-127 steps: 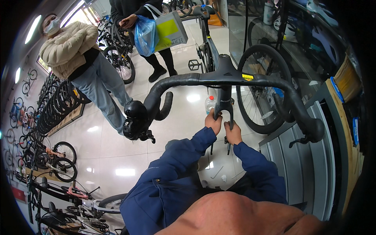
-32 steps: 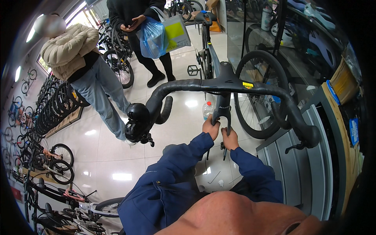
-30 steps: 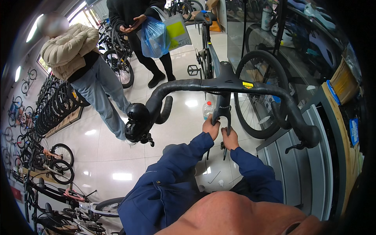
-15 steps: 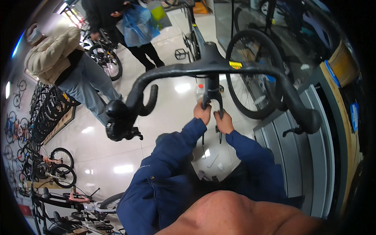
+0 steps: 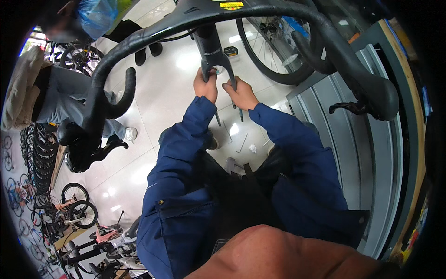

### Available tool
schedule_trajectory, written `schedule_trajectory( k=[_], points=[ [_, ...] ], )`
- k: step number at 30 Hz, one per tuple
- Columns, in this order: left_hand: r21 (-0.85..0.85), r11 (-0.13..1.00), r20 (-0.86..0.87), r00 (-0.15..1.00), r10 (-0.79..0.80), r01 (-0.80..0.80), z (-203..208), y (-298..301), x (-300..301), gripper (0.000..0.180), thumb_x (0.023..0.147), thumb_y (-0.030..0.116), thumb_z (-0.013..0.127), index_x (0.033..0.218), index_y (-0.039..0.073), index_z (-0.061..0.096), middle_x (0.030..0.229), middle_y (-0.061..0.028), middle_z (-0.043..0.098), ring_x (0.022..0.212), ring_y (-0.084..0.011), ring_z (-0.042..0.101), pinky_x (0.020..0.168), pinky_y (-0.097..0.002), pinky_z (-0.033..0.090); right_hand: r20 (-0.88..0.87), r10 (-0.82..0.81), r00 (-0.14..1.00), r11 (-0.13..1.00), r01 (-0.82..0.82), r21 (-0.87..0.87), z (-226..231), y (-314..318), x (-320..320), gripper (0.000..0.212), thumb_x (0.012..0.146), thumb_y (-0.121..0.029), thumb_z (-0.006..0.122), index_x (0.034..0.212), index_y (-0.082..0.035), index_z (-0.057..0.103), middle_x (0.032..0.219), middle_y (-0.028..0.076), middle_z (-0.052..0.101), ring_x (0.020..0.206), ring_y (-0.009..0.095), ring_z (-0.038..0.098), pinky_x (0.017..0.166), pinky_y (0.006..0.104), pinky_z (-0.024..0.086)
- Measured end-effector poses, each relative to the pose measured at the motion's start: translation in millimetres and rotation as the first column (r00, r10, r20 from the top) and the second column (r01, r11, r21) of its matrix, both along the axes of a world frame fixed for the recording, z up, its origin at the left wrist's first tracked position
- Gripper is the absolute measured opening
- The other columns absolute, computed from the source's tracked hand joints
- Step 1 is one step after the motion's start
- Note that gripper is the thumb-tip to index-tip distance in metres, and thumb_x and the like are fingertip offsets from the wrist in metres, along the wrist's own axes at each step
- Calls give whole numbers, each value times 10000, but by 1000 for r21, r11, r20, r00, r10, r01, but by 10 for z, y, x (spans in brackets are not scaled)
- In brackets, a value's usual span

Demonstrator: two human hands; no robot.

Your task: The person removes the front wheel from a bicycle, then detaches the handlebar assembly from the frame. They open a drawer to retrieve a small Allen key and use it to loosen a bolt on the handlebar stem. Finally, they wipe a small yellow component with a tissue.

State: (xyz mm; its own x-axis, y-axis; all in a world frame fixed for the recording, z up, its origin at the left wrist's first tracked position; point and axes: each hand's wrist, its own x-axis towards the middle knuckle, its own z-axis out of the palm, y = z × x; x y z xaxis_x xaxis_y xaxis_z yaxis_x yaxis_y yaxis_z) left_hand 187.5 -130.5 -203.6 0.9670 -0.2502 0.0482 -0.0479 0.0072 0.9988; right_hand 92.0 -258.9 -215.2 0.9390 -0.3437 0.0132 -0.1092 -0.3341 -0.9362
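Note:
A black drop handlebar (image 5: 153,32) arches across the top of the view on a black stem column (image 5: 210,44). My left hand (image 5: 206,86) is closed on the lower end of that column from the left. From the right, my right hand (image 5: 239,96) grips the same spot, fingers pinched against it. A thin dark rod (image 5: 240,114) sticks down from under the right hand; I cannot tell what it is. Both arms are in blue sleeves. The bar's left brake lever (image 5: 93,149) hangs at the left, the right one (image 5: 357,108) at the right.
Thin metal keys (image 5: 241,142) and a small white scrap (image 5: 252,149) lie on the glossy white tile floor. A bicycle wheel (image 5: 274,51) stands beside a grey slatted wall panel (image 5: 357,158). One person in jeans (image 5: 60,104) and another with a blue bag (image 5: 97,16) stand at upper left. Parked bicycles (image 5: 69,214) line the left.
The view has dropped closer to the handlebar, which now fills the top of the picture. Both hands stay on the stem column. The people at upper left have slid toward the rim.

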Motion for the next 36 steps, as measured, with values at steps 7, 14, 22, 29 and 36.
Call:
schedule_trajectory(
  k=[7, 14, 22, 29, 36],
  points=[
    [-31, 999, -60, 998, -11, 9, 99, 92, 36, 149, 939, 108, 635, 1044, 12, 675, 842, -24, 649, 753, -114, 573, 709, -279, 464, -71, 124, 990, 991, -119, 67, 74, -21, 28, 376, 955, -352, 698, 1024, 9, 614, 803, 169, 701, 739, 323, 709, 726, 409, 566],
    [-36, 999, -38, 999, -18, 16, 129, 246, 118, 162, 936, 94, 620, 1078, 24, 652, 749, 0, 565, 572, -81, 493, 509, -241, 375, -113, 256, 960, 967, -255, 23, 176, 11, 104, 416, 954, -326, 729, 1169, 17, 634, 942, 123, 719, 878, 244, 700, 831, 350, 556],
    [-36, 999, -91, 996, -1, -2, 105, 506, 286, 152, 947, 144, 639, 1044, 31, 671, 726, 5, 583, 568, -80, 500, 526, -251, 384, -20, 401, 916, 916, -401, 14, 143, -153, 178, 696, 916, -301, 786, 1449, 41, 498, 1265, 192, 688, 1148, 263, 685, 976, 347, 551],
    [-51, 999, -48, 999, 6, -9, 64, 674, 589, 138, 938, 147, 645, 1019, 38, 671, 703, 7, 569, 558, -85, 495, 520, -250, 384, -55, 223, 973, 966, -213, 145, 229, -735, 131, 692, 924, -307, 778, 1463, 23, 497, 1271, 193, 694, 1125, 250, 699, 981, 336, 546],
    [-13, 1000, -27, 1000, 3, -4, -27, 991, 1176, 157, 910, 169, 701, 1001, 41, 682, 683, 5, 553, 541, -99, 488, 504, -263, 375, -67, 130, 989, 959, -108, 263, 328, -1003, 73, 575, 980, -329, 733, 1422, -12, 546, 1183, 66, 710, 1081, 146, 679, 905, 299, 549]
  ],
)
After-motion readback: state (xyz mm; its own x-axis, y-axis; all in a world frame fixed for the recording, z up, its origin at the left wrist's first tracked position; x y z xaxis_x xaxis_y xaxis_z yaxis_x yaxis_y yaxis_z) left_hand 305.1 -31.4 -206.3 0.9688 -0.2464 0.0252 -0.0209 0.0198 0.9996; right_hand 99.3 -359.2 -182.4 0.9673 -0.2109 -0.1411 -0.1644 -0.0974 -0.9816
